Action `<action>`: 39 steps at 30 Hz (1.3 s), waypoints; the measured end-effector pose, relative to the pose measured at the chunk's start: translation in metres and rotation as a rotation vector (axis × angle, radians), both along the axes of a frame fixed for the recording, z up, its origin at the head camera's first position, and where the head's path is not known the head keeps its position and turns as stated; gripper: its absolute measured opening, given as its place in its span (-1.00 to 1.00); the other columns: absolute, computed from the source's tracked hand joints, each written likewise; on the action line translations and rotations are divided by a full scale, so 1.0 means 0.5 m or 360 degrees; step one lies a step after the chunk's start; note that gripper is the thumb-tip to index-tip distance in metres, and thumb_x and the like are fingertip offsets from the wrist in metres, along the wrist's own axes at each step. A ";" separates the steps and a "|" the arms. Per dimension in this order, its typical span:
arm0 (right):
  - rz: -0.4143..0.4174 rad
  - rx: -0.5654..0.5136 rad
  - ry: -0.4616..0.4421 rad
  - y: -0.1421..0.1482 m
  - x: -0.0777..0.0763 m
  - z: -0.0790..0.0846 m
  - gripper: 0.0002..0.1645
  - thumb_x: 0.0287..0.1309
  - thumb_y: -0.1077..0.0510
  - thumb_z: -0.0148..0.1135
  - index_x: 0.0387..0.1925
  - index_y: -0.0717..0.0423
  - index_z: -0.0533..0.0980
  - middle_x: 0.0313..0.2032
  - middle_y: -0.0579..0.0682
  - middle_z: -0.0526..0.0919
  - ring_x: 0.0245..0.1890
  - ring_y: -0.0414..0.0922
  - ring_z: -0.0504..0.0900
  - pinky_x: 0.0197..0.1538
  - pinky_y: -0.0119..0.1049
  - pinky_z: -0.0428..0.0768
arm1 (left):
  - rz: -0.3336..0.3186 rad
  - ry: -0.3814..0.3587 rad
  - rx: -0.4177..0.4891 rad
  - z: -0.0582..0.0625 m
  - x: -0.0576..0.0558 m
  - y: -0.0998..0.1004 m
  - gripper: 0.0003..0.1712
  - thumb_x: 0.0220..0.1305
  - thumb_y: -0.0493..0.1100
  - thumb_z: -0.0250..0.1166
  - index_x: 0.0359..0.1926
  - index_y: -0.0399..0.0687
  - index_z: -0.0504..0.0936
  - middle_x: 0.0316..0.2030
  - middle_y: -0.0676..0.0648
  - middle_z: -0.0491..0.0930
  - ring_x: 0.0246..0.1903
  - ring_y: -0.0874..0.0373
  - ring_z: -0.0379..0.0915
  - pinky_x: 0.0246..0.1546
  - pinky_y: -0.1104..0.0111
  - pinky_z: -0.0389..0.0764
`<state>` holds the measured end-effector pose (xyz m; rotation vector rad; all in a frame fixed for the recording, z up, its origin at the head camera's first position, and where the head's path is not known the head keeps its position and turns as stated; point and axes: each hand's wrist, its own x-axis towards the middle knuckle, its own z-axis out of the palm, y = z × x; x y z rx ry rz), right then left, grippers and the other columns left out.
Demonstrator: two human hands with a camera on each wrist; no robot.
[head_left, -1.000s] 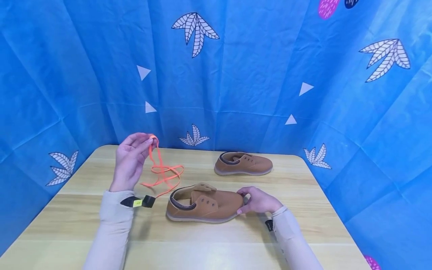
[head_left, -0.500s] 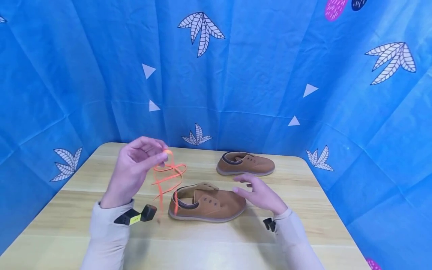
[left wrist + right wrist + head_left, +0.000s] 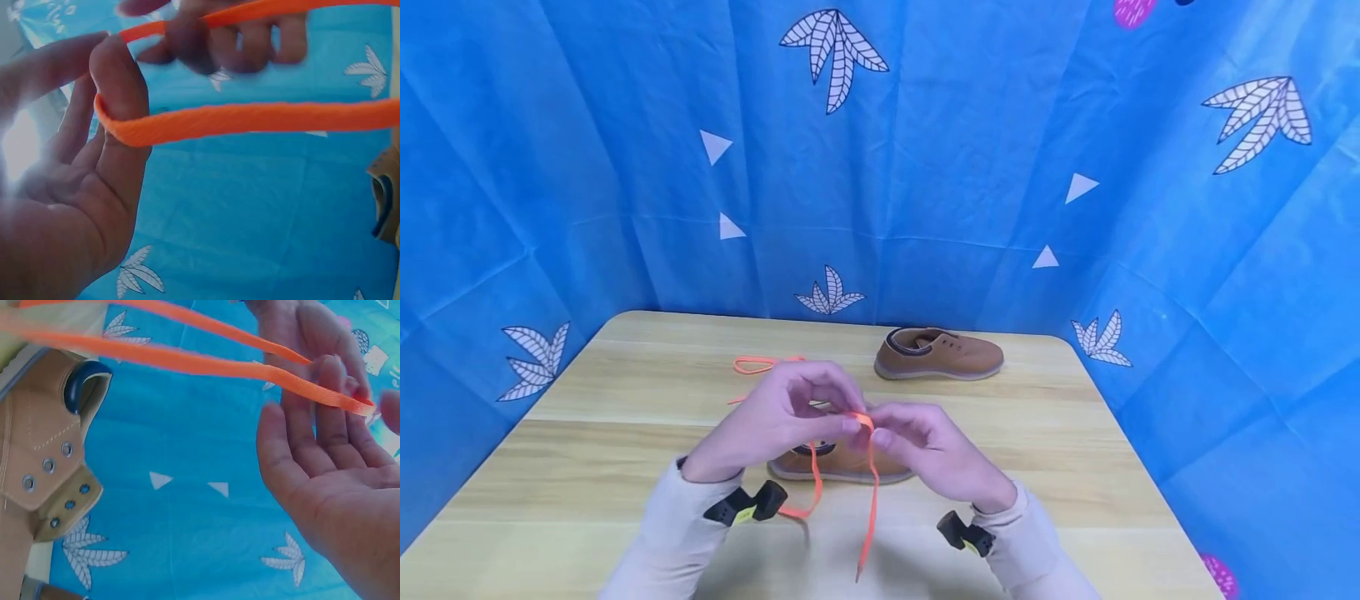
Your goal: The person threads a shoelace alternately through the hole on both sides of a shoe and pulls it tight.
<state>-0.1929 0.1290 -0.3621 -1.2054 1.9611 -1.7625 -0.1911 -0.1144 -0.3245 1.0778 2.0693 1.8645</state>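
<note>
Left fingers (image 3: 831, 427) pinching orange lace (image 3: 874, 492), right fingers (image 3: 889, 442) just beside.

Room on the table (image 3: 1097, 467) at right — far shoe (image 3: 951, 357) behind, lace (image 3: 250, 117) dangling mid-front

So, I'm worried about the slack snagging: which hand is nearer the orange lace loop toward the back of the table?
Left. The left hand is in front of the lace loop, slightly to its right; the right hand is farther right, beyond the left.
</note>
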 end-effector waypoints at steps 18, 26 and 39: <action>-0.0265 0.0515 -0.0036 0.102 -0.090 -0.031 -0.76 0.51 0.10 0.15 -0.30 0.05 0.64 -0.64 -0.15 0.29 -0.65 -0.27 0.28 -0.51 -0.40 0.32 | 0.0010 -0.0144 -0.0773 -0.064 -0.095 -0.067 -0.77 0.47 -0.01 0.29 -0.32 0.03 0.75 -0.61 0.01 0.38 -0.61 0.24 0.33 -0.52 0.42 0.44; -0.0313 0.0781 -0.0032 0.164 -0.132 -0.049 -0.74 0.49 0.08 0.17 -0.20 0.16 0.67 -0.59 -0.15 0.27 -0.57 -0.26 0.26 -0.43 -0.38 0.30 | 0.0006 -0.0082 -0.0929 -0.080 -0.118 -0.109 -0.67 0.46 -0.02 0.30 -0.46 -0.04 0.66 -0.67 0.12 0.30 -0.67 0.28 0.26 -0.61 0.45 0.34; -0.0304 0.1021 -0.0044 0.237 -0.181 -0.096 -0.76 0.48 0.15 0.17 -0.32 0.17 0.62 -0.63 -0.17 0.30 -0.65 -0.30 0.24 -0.49 -0.45 0.26 | 0.0130 -0.0134 -0.1047 -0.099 -0.143 -0.182 -0.72 0.45 -0.03 0.30 -0.37 -0.07 0.73 -0.69 0.13 0.26 -0.70 0.29 0.20 -0.65 0.45 0.26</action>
